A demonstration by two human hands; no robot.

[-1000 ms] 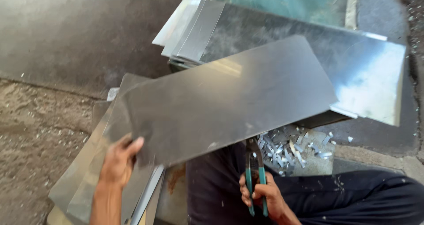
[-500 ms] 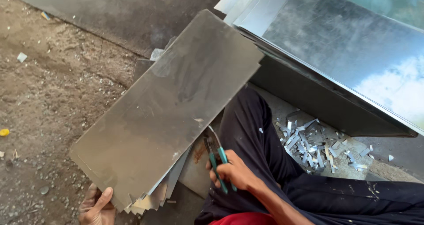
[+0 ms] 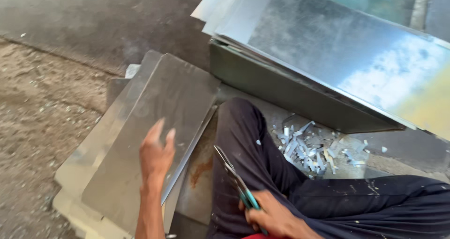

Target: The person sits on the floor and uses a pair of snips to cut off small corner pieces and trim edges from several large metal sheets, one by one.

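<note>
My left hand (image 3: pixel 156 153) hovers with fingers apart just above a grey metal sheet (image 3: pixel 154 126) that lies flat on a stack of similar sheets on the ground to my left. My right hand (image 3: pixel 272 216) grips tin snips with teal handles (image 3: pixel 236 180); their blades point up and away over my dark-trousered leg (image 3: pixel 248 140). The snips touch no sheet.
A pile of large shiny metal sheets (image 3: pixel 337 46) rests on a dark green box (image 3: pixel 281 91) ahead and to the right. Small metal offcuts (image 3: pixel 311 150) lie scattered by my leg. Bare gritty ground (image 3: pixel 37 103) stretches to the left.
The sheet that my left hand held tilted up now lies flat on the stack. My left hand has let go and lifted off it. The snips stay in my right hand.
</note>
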